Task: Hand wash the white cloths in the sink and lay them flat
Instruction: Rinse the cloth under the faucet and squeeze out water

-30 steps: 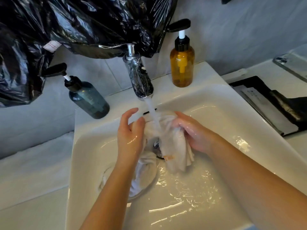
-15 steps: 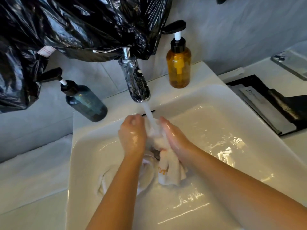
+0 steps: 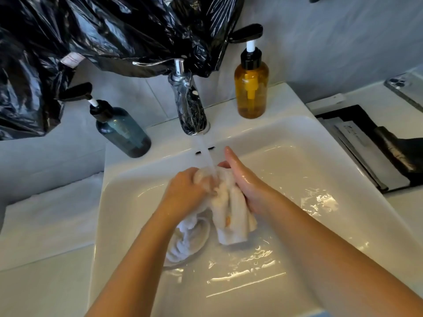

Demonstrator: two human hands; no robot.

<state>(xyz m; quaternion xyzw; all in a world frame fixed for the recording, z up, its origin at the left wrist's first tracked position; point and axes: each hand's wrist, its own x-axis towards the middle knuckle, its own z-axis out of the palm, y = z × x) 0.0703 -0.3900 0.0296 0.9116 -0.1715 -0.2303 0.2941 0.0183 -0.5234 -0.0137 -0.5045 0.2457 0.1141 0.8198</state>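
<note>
2 white cloths are in play, and the step in hand looks like the rub-and-rinse of the 1st. Furthest left, the spare cloth [image 3: 190, 239] lies bunched on the floor of the sink [image 3: 128, 225], partly under the left forearm. The left hand [image 3: 185, 191] is clenched round the top of the held cloth [image 3: 231, 211], knuckles up, just beside the water stream [image 3: 204, 152] falling from the faucet [image 3: 190, 106]. That cloth hangs between the 2 hands above the basin, with an orange mark low on it. On its right side the right hand [image 3: 249, 188] presses against it with straight fingers, 1 of them pointing toward the back wall; it does not look closed round the fabric.

By my judgement the next move calls for rubbing the folds against each other under the stream and then wringing, well before any laying flat; the spare cloth looks not yet washed.

Set against 0.5 s ago, the right hand's fingers have straightened from a tight squeeze, the hand sits further right, and more cloth shows between the hands. At 1.0 s ago the left hand was the open-fingered 1.
</note>
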